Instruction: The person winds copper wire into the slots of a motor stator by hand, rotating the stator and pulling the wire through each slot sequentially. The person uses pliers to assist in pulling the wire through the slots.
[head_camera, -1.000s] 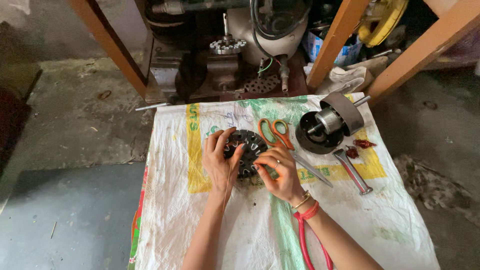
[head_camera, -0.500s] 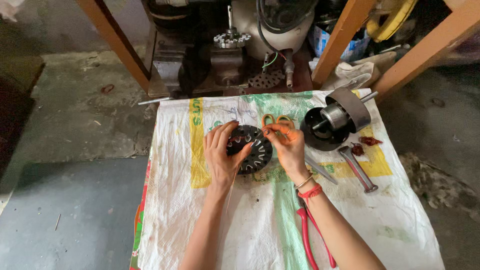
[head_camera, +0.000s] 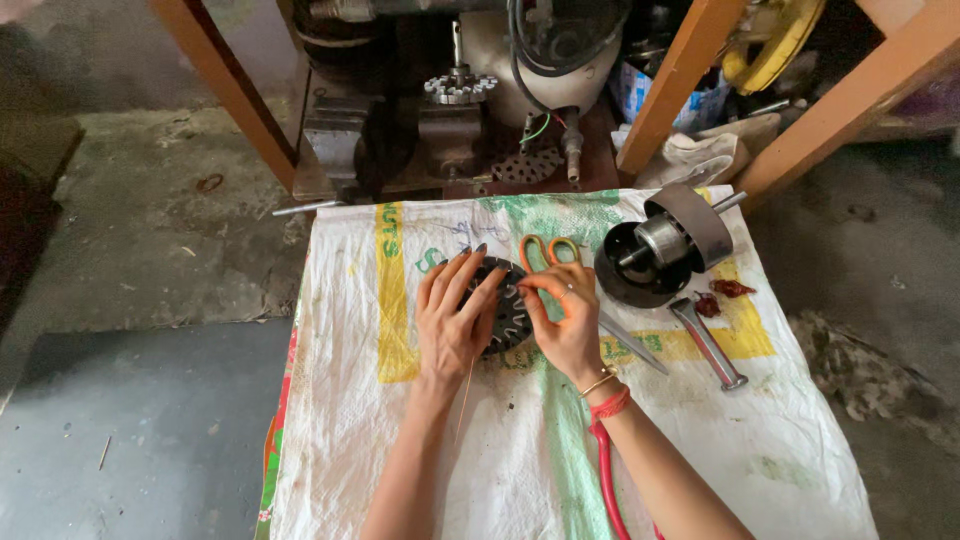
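Flat now, slotted disc (head_camera: 505, 310), axis upward.

One head-worn view looks steeply down from above the person's own arms, facing forward over a white sack (head_camera: 700, 440) spread on the floor. It sits fairly near: forearms enter from the bottom edge, the hands meet at frame centre, and wooden legs (head_camera: 672, 90) with machinery cross the top of the frame

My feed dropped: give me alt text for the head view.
Both hands, left hand and right hand, hold a dark toothed ring on a white sack. Orange-handled scissors, a round motor housing and a metal tool lie nearby.
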